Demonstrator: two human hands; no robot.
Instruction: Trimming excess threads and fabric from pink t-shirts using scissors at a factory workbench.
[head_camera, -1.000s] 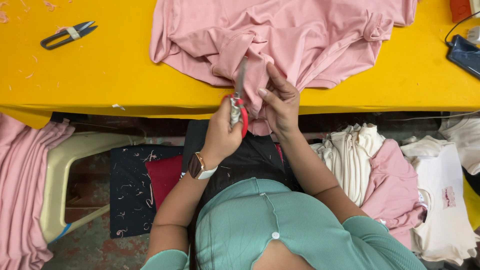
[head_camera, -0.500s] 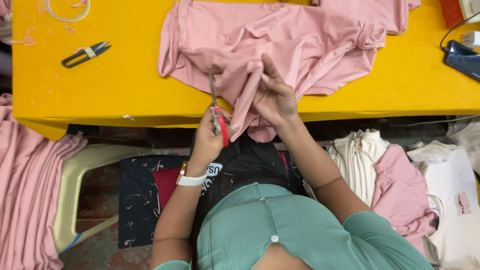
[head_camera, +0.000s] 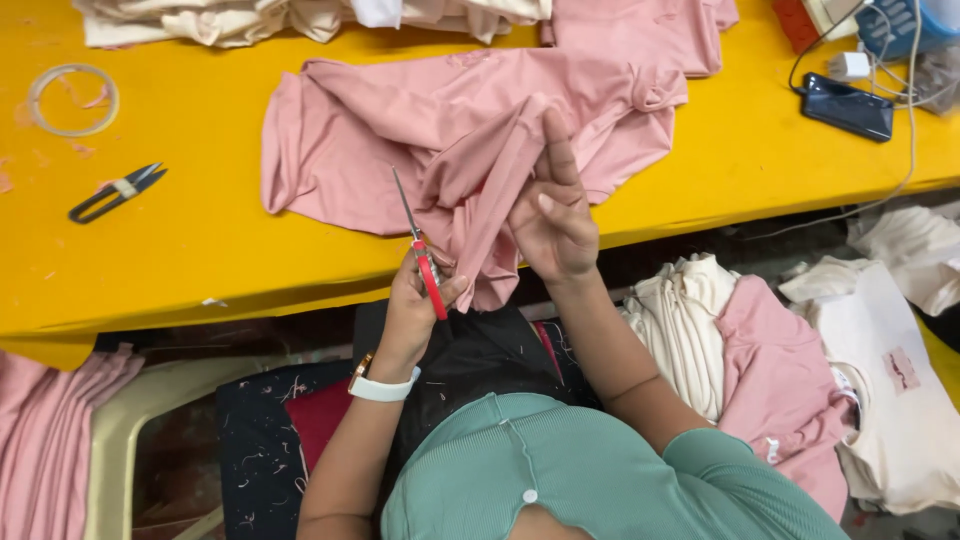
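- A bright yellow worktable (head_camera: 200, 250) fills the upper part of the view, and its near edge runs across in front of the seated person.
- A pink garment (head_camera: 400, 130) lies crumpled on the table, with one fold hanging over the near edge.
- The left hand (head_camera: 415, 300) is closed around red-handled scissors (head_camera: 420, 250); the blades point up and away, just beside the hanging fold.
- A white wristband sits on the left wrist (head_camera: 383, 388).
- The right hand (head_camera: 552, 215) pinches the pink fabric and lifts a ridge of it, with the forefinger stretched straight up along the cloth.
- Black thread snips (head_camera: 115, 192) lie on the table to the left, well apart from the hands.
- A ring of clear tape (head_camera: 72, 100) rests farther back near the left corner.
- Cream garments (head_camera: 300, 18) are piled along the far edge.
- A dark phone (head_camera: 847, 106) with a cable lies at the right end of the table.
- Below the table, folded cream and pink garments (head_camera: 740, 350) are stacked at the person's right, and pink cloth (head_camera: 50, 440) hangs at the left.
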